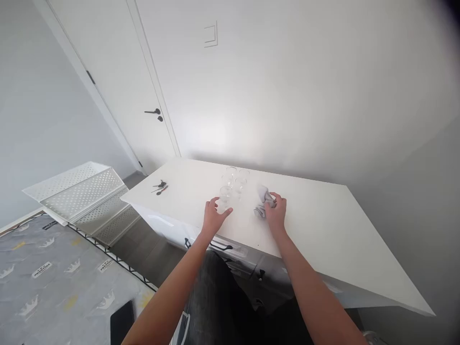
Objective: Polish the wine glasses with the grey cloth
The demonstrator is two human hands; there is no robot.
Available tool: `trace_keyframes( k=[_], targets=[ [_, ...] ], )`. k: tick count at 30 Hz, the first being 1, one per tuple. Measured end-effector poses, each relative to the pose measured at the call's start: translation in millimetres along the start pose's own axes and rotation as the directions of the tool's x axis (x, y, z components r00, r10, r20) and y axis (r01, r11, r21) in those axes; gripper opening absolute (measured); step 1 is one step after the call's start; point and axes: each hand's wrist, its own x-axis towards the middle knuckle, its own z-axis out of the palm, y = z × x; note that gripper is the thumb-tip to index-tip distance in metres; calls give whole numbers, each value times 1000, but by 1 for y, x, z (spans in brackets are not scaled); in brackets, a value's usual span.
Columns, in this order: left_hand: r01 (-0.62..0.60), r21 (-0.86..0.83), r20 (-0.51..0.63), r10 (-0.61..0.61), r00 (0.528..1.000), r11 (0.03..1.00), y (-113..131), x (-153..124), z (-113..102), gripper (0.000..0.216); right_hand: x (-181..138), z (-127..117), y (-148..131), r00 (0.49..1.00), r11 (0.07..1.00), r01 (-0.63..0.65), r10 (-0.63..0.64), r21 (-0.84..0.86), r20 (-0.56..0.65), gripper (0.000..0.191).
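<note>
Several clear glasses stand grouped on the white table top (323,215). My left hand (212,216) curls round the nearest glass (225,197), thumb on one side and fingers on the other. The other glasses (237,178) stand just behind it. My right hand (276,209) rests on the table to the right, fingers closed over a crumpled grey cloth (263,200).
A bunch of keys (160,187) lies near the table's left corner. Drawers with dark handles (220,246) sit under the front edge. A white perforated rack (81,196) leans at the left above a grey mattress (43,282). A closed door (118,81) stands behind.
</note>
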Motion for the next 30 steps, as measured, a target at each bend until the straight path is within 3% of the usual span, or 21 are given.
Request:
trace_keyframes(
  k=[3, 6, 8, 9, 11, 13, 15, 17, 20, 23, 26, 30],
  targets=[
    [-84, 68, -7, 84, 996, 994, 1, 6, 15, 61, 6, -4, 0, 982, 990, 93, -74, -106, 173, 59],
    [-116, 42, 39, 115, 993, 992, 3, 9, 24, 48, 13, -15, 3, 855, 921, 343, -225, -185, 467, 53],
    [-128, -9, 60, 128, 990, 992, 6, 9, 27, 41, 19, -25, 8, 763, 859, 476, -296, -189, 575, 40],
    [-135, -22, 61, 136, 989, 991, 7, 8, 28, 38, 23, -30, 11, 744, 835, 516, -327, -192, 583, 33],
    [-172, -13, 84, 173, 981, 985, 13, 4, 31, 34, 35, -40, 18, 763, 815, 545, -384, -197, 520, 23],
    [-243, 27, 163, 235, 958, 970, 22, -1, 39, 35, 52, -49, 28, 841, 880, 464, -400, -106, 365, 18],
    [-318, 53, 273, 293, 917, 947, 34, -4, 54, 36, 72, -56, 38, 950, 958, 251, -271, 137, 156, 23],
    [-365, 53, 356, 324, 877, 929, 46, -2, 78, 39, 93, -63, 49, 996, 928, 65, -80, 366, 26, 37],
    [-412, 30, 425, 361, 830, 911, 61, 15, 126, 46, 117, -70, 61, 989, 801, -109, 147, 589, -18, 48],
    [-458, 73, 440, 384, 812, 886, 64, 45, 176, 56, 133, -74, 69, 960, 637, -183, 280, 748, -4, 39],
    [-539, 192, 435, 421, 796, 820, 57, 78, 216, 60, 147, -82, 77, 955, 642, -111, 281, 759, -98, 30],
    [-621, 338, 418, 478, 772, 707, 44, 105, 242, 60, 161, -96, 87, 920, 751, 6, 255, 661, -298, 36]
  ],
)
